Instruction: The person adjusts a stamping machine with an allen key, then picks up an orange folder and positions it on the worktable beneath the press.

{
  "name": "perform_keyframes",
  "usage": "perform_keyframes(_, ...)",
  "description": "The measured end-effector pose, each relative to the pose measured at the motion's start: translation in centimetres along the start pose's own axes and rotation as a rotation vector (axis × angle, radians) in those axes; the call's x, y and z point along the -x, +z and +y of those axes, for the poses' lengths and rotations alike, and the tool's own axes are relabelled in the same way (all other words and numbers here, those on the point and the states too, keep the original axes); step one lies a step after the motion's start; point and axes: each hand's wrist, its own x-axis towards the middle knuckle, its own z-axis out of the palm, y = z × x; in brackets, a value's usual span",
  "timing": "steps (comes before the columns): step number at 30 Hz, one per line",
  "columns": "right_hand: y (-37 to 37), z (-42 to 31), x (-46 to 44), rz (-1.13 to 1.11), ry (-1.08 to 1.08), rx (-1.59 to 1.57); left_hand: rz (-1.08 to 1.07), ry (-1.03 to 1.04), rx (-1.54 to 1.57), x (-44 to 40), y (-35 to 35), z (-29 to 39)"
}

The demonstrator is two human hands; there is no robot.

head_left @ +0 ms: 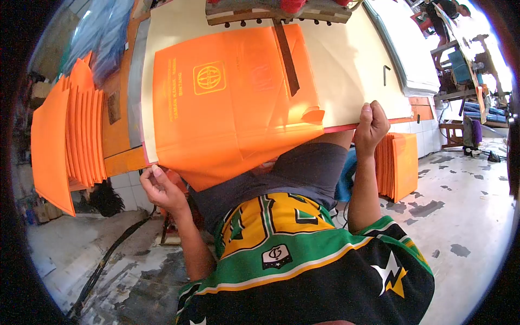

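An orange plastic sheet (233, 103) with gold printing lies over a cream board (346, 70) with a pinkish near edge. Its near part sags past that edge above the lap. My left hand (162, 189) is closed in a pinch at the board's near left corner, beside the orange sheet's edge. At the near right edge of the board, my right hand (372, 127) is closed in a fist, its thumb on top. Whether it also grips the pink edge underneath is hidden. A dark flat strip (286, 59) lies across the orange sheet's far right part.
A machine bar with red parts (279, 13) spans the far side. Stacked orange folders (70, 135) stand at left, and more folders (398, 165) at lower right. A small hex key (385, 75) lies on the board. Clear plastic sheets (406, 49) lie at right.
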Motion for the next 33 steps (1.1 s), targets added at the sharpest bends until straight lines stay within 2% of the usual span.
perform_keyframes(7, 0.4, 0.1, 0.0, 0.023, -0.056, -0.024, -0.008, -0.130, 0.283, -0.3, 0.6, 1.3)
perform_keyframes(9, 0.3, 0.2, 0.0, 0.020, -0.054, -0.020, -0.120, -0.173, 0.343, -0.6, -0.2, 1.0)
perform_keyframes(13, 0.3, 0.3, 0.1, 0.014, -0.061, -0.014, -0.179, -0.209, 0.333, -1.7, -1.0, 3.3)
perform_keyframes(15, 0.3, 0.3, 0.1, 0.020, -0.069, -0.005, -0.293, -0.216, 0.257, -2.7, -1.6, 4.5)
perform_keyframes(19, 0.5, 0.3, 0.1, 0.030, -0.060, 0.005, -0.370, -0.213, 0.289, -4.2, -2.1, 8.6)
perform_keyframes(25, 0.2, 0.1, 0.1, 0.011, -0.019, 0.038, -0.366, 0.047, 0.281, -5.4, -3.2, 12.3)
perform_keyframes(29, 0.2, 0.1, 0.0, 0.007, -0.019, 0.020, -0.334, 0.072, 0.217, -5.1, -3.4, 13.7)
perform_keyframes(33, 0.1, 0.0, 0.0, -0.002, -0.031, -0.004, -0.330, 0.007, 0.299, -4.6, -3.6, 13.5)
